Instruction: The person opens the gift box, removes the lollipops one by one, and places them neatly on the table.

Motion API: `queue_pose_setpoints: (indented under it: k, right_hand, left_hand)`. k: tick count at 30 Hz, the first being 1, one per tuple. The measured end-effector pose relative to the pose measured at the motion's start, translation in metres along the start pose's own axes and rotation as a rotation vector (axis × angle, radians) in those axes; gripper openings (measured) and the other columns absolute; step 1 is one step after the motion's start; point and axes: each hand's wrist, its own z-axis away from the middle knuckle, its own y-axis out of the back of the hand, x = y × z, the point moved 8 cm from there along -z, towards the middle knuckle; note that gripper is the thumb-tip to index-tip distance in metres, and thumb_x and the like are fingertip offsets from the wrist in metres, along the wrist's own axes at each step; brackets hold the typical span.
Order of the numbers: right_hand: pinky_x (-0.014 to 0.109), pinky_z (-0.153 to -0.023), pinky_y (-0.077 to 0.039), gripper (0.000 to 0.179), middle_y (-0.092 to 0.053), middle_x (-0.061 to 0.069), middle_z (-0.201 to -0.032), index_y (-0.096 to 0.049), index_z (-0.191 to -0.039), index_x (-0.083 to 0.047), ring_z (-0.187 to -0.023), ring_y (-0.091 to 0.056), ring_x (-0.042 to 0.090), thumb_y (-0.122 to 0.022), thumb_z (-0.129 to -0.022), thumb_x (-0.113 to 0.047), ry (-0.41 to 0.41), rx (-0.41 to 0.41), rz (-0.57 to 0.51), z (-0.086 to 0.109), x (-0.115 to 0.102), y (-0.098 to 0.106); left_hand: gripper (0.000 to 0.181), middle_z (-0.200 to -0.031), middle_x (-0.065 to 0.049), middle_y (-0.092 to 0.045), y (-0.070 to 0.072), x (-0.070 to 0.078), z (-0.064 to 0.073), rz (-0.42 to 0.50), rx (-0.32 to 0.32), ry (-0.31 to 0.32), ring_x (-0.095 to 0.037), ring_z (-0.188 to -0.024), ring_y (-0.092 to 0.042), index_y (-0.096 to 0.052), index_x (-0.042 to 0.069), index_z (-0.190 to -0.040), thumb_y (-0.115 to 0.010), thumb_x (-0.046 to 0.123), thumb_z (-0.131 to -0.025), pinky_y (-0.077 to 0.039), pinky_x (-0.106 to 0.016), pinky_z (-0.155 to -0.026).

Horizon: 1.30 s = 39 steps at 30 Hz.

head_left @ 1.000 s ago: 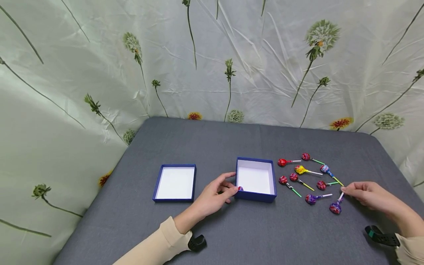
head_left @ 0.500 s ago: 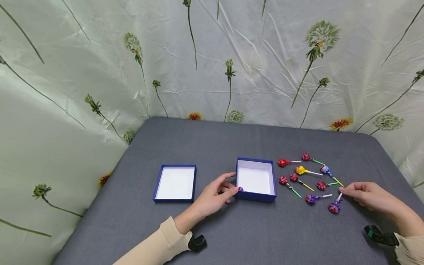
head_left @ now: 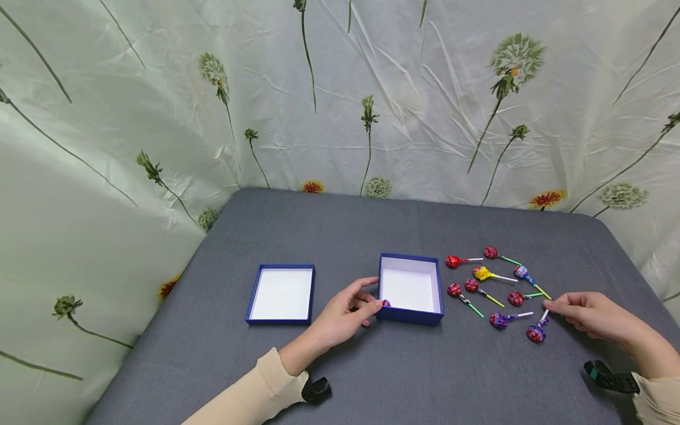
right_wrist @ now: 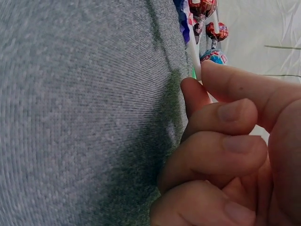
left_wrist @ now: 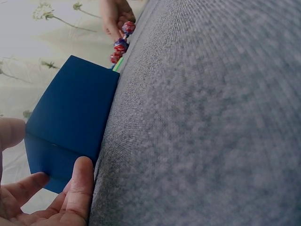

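Observation:
My left hand (head_left: 342, 310) touches the left side of an open blue box (head_left: 410, 317) with a white inside. Its thumb lies at the near left corner, and the other fingers rest along the left wall. In that near corner, a small part of a red and purple lollipop (head_left: 386, 303) shows inside the box; the rest is hidden. At the right, my right hand (head_left: 600, 316) pinches the white stick of a purple-wrapped lollipop (head_left: 536, 333) between thumb and forefinger. The lollipop's head points toward the near side, low at the grey surface.
Between the box and my right hand lie several lollipops, among them a yellow one (head_left: 482, 273), a blue one (head_left: 522, 271) and a purple one (head_left: 498, 320). A shallow blue lid (head_left: 280, 321) with a white inside lies left of my left hand. Flower-printed curtain (head_left: 340, 118) hangs behind.
The right hand and the pinched lollipop shifted very slightly left about half a second ago and have stayed there since. My left hand and the box show no movement.

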Motion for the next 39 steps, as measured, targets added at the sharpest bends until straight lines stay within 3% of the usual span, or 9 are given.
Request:
queue_pose_setpoints:
  k: [6,12,20,31,37,39]
  right_hand:
    - [0.027,-0.049,-0.034,0.036,-0.040,-0.010,-0.064,-0.059,-0.091,-0.011,-0.055,-0.036,0.004,-0.049,-0.105,-0.042,0.000,0.001,0.008,0.001,-0.001,0.001]
    - [0.028,-0.048,-0.036,0.038,-0.040,-0.010,-0.061,-0.060,-0.087,-0.010,-0.051,-0.037,0.005,-0.050,-0.104,-0.042,0.004,0.054,0.014,0.002,-0.005,0.008]
    - [0.029,-0.048,-0.035,0.043,-0.042,-0.009,-0.061,-0.059,-0.091,-0.005,-0.051,-0.037,0.006,-0.049,-0.104,-0.045,0.027,0.101,0.090,0.003,-0.023,0.019]
    - [0.029,-0.050,-0.033,0.041,-0.040,-0.009,-0.061,-0.062,-0.103,-0.003,-0.053,-0.036,0.006,-0.052,-0.104,-0.042,0.136,0.134,0.195,0.002,-0.090,0.028]
    - [0.030,-0.050,-0.034,0.039,-0.039,-0.008,-0.060,-0.063,-0.105,-0.003,-0.052,-0.035,0.005,-0.056,-0.102,-0.042,0.203,0.122,0.222,-0.002,-0.134,0.023]
    - [0.029,-0.053,-0.036,0.039,-0.045,-0.008,-0.065,-0.064,-0.104,-0.005,-0.056,-0.038,0.005,-0.058,-0.101,-0.043,0.220,0.118,0.241,-0.004,-0.148,0.019]
  left_hand:
    - [0.053,-0.113,0.000,-0.065,0.000,0.000,0.000,0.004,0.000,0.001,-0.017,-0.086,-0.068,-0.046,0.028,-0.148,-0.062,0.040,-0.099,-0.054,-0.030,-0.070]
    - [0.053,-0.112,0.000,-0.065,0.000,-0.002,-0.001,0.003,0.010,0.008,-0.017,-0.085,-0.069,-0.047,0.028,-0.148,-0.063,0.040,-0.099,-0.054,-0.030,-0.067]
    - [0.053,-0.112,0.000,-0.066,0.000,-0.002,-0.001,0.003,0.006,0.006,-0.017,-0.084,-0.068,-0.047,0.029,-0.148,-0.063,0.040,-0.099,-0.053,-0.030,-0.067]
    - [0.052,-0.110,0.000,-0.066,0.000,-0.002,-0.001,0.002,0.010,0.006,-0.017,-0.086,-0.068,-0.048,0.030,-0.147,-0.063,0.040,-0.098,-0.054,-0.030,-0.068]
    - [0.053,-0.110,0.000,-0.066,0.000,-0.001,-0.001,0.001,0.008,0.002,-0.017,-0.087,-0.068,-0.047,0.028,-0.148,-0.063,0.040,-0.099,-0.054,-0.030,-0.068]
    - [0.053,-0.110,0.000,-0.066,0.000,-0.001,-0.001,-0.003,0.008,0.002,-0.017,-0.086,-0.068,-0.047,0.028,-0.148,-0.063,0.040,-0.099,-0.053,-0.029,-0.067]
